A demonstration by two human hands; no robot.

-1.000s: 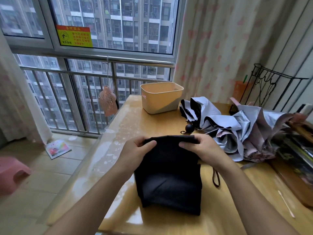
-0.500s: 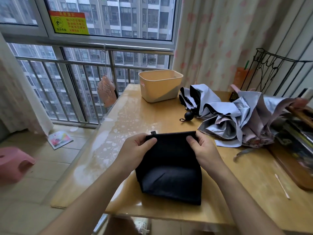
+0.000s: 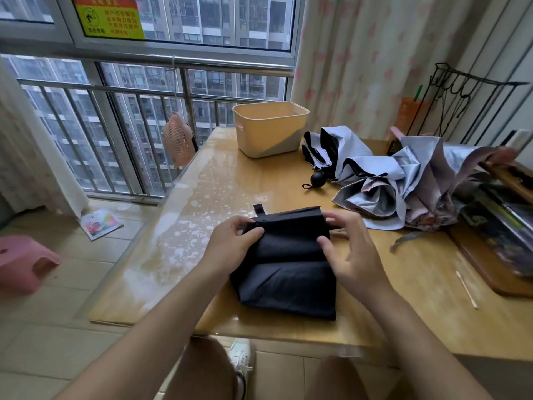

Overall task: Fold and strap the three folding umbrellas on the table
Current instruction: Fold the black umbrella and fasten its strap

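A black folding umbrella (image 3: 288, 272) lies near the front edge of the wooden table (image 3: 225, 180), its cloth partly rolled, its small strap tab sticking out at the far left corner. My left hand (image 3: 230, 246) grips the rolled far edge at its left end. My right hand (image 3: 349, 249) pinches the right end of that roll with thumb and forefinger, the other fingers spread. A light blue umbrella with black lining (image 3: 346, 157) and black round handle lies loose behind. A silver and pink umbrella (image 3: 427, 192) sprawls beside it on the right.
A beige plastic basket (image 3: 271, 128) stands at the table's far side. A wooden tray with dark items (image 3: 496, 243) sits at the right edge, a cotton swab (image 3: 465, 288) before it. A pink stool (image 3: 26, 261) and a leaflet (image 3: 101, 223) are on the floor left.
Both hands have rolled the umbrella's far edge toward me, bunching the cloth. My right hand has loosened to a fingertip pinch. The view has tilted downward.
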